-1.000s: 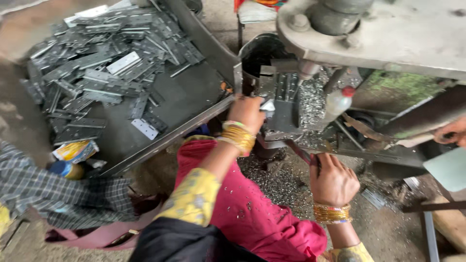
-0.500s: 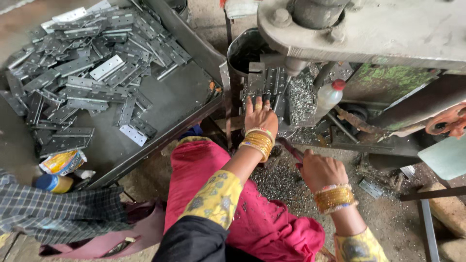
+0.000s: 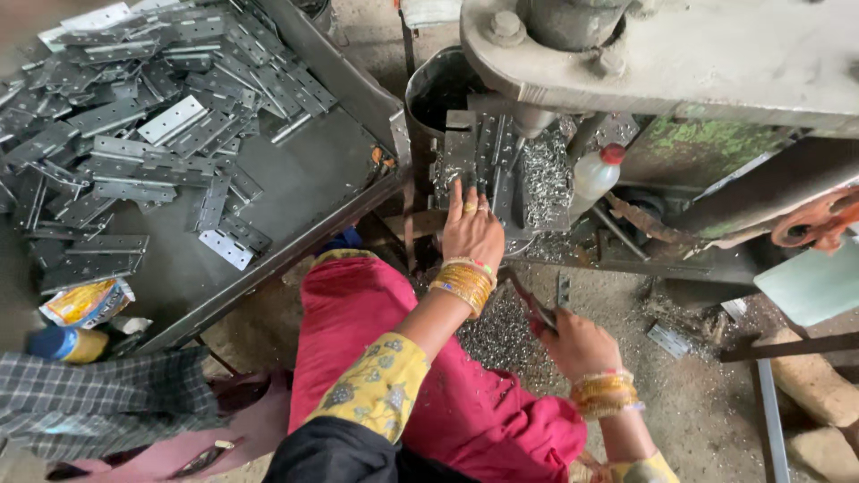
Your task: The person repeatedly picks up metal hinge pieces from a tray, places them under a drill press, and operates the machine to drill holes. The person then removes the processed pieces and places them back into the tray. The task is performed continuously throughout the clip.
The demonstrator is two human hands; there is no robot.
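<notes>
My left hand (image 3: pixel 472 231) reaches forward onto the bed of the press (image 3: pixel 626 54), fingers spread and laid flat against the upright hinge plates (image 3: pixel 483 156) that stand under the machine's heavy grey arm; the fingertips touch the metal, but I cannot tell whether any of them actually pinch a plate. Gold bangles (image 3: pixel 462 284) sit stacked at that wrist. My right hand (image 3: pixel 580 344) is lower, near my knee, curled tight around a dark handle (image 3: pixel 528 300) that slants up toward the machine (the part inside my fist is hidden). Beside the plates lies a heap of bright metal chips (image 3: pixel 544 174), and just past it stands a small white bottle with a red cap (image 3: pixel 598 172). More chips are scattered on the ground (image 3: pixel 698 394) between my hands, and a single small hinge piece (image 3: pixel 668 340) lies there, well apart from the rest. To my left a slanted metal tray (image 3: pixel 304 192) carries a big loose pile of flat grey hinges (image 3: pixel 134 134); its lower rim runs just above my red-clad leg (image 3: pixel 358 313). At the tray's near corner lie a crumpled yellow wrapper (image 3: pixel 85 302) and a blue and yellow bottle (image 3: pixel 58 344), next to a checked cloth (image 3: pixel 98 402).
</notes>
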